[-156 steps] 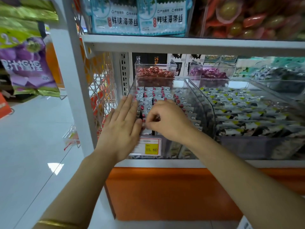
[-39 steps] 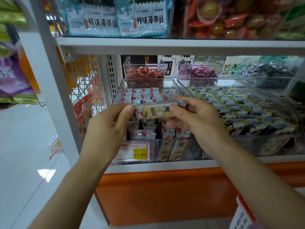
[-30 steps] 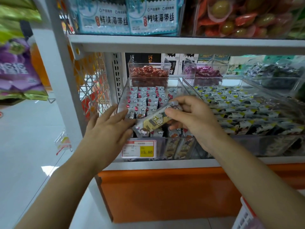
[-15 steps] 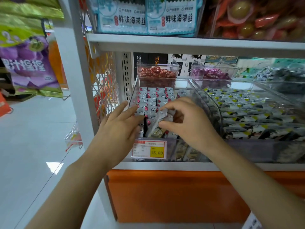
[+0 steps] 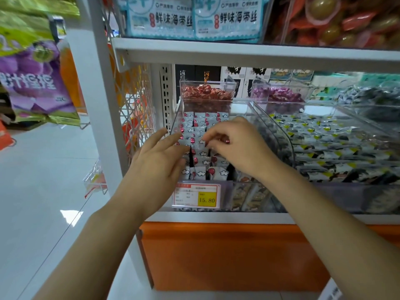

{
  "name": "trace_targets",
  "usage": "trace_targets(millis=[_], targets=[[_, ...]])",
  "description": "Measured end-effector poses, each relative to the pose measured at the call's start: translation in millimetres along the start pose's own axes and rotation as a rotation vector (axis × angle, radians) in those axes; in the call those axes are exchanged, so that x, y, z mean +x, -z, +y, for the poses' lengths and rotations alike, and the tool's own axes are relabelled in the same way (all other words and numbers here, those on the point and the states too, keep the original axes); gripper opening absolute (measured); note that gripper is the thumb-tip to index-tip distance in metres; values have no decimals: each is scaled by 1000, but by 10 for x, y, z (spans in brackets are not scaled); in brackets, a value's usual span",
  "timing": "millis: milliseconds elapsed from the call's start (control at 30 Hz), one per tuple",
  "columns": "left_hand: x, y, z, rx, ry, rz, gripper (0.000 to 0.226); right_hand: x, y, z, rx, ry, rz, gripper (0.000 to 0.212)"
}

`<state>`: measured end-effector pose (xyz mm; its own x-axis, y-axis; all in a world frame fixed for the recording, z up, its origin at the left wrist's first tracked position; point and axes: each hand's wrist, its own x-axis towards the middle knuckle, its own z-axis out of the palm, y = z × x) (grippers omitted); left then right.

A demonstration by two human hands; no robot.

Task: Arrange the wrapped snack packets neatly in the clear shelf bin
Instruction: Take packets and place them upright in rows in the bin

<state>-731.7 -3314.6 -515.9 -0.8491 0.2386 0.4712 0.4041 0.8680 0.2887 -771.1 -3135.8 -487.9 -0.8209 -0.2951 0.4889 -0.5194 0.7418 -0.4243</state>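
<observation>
The clear shelf bin (image 5: 251, 106) on the lower shelf holds rows of upright white snack packets (image 5: 201, 124) printed with red dots and clouds. My left hand (image 5: 158, 163) has straight fingers that press against the left rows of packets near the bin's left wall. My right hand (image 5: 240, 148) reaches over the middle of the bin with curled fingers. Its thumb and fingertips pinch the top of a packet in a row. That hand hides the right part of the bin's contents.
A red and yellow price tag (image 5: 197, 195) hangs on the bin's front. To the right is a bin of black-and-yellow packets (image 5: 335, 148). Behind stand small bins of red candy (image 5: 205, 92) and purple candy (image 5: 279, 96). The upper shelf (image 5: 238, 55) overhangs closely. A white post (image 5: 101, 105) rises on the left.
My right hand carried a long packet from in front of me down into the bin and stood it in a row. My left hand let go of it and moved to the left rows.
</observation>
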Motion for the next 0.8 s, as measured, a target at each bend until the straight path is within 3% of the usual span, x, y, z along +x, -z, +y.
trace_targets(millis=[167, 267, 433, 667, 800], targets=[[9, 14, 25, -12, -4, 10, 32, 79, -87, 10, -304, 85, -118, 16], [21, 25, 46, -12, -1, 45, 30, 97, -146, -23, -280, 112, -135, 14], [51, 41, 89, -17, 7, 175, 26, 45, 22, -27, 302, -18, 91, 8], [71, 29, 282, -145, -20, 248, 30, -233, 311, 53, 601, -192, 437, 17], [40, -16, 470, -392, 17, 204, 42, -431, 408, 96, 896, -360, 453, 15]])
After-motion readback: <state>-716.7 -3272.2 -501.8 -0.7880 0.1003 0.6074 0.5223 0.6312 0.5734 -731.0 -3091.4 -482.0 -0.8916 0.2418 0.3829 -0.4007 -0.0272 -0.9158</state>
